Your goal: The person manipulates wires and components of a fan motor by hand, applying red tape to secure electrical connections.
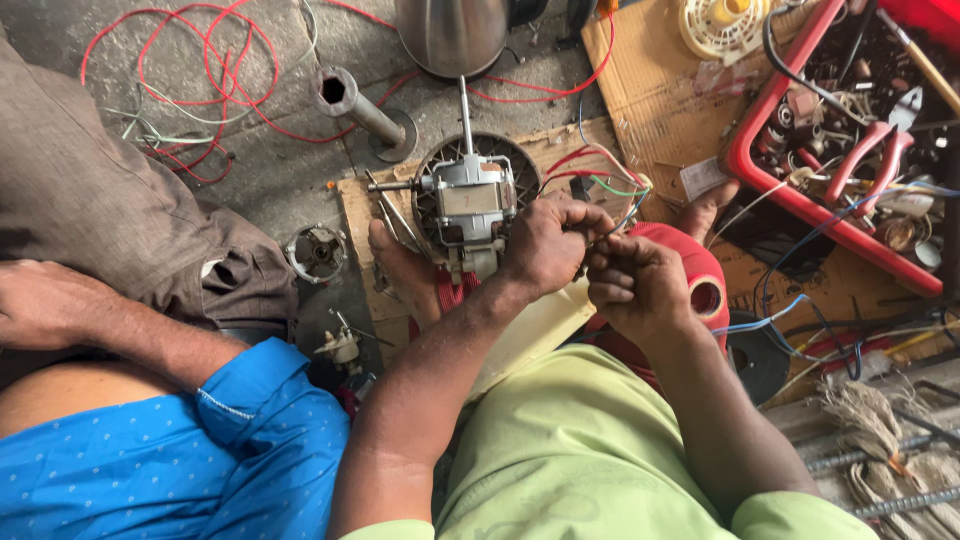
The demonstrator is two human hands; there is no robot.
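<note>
A: Item one, what is obscured?

B: The thin coloured wire ends (597, 238) vanish between the two hands; which strand each fingertip pinches is hard to make out. The round metal fan motor with grey housing (468, 200) is partly covered by the left hand (545, 245). The shiny steel vessel (452, 32) is cut off at the top edge of the view.

A: Item two, the grip?

B: Left hand: fingers curled nearly closed on the wire ends, just beside the motor. Right hand (635, 285): fingertips pinched together on the same wires, touching the left hand.

A: Location?

B: Motor and wires lie on the brown cardboard sheet (355, 205) on the floor, near a red plastic tray of parts (745, 160).

A: Other?

B: A second person's forearm (70, 310) rests well apart on the other side.
</note>
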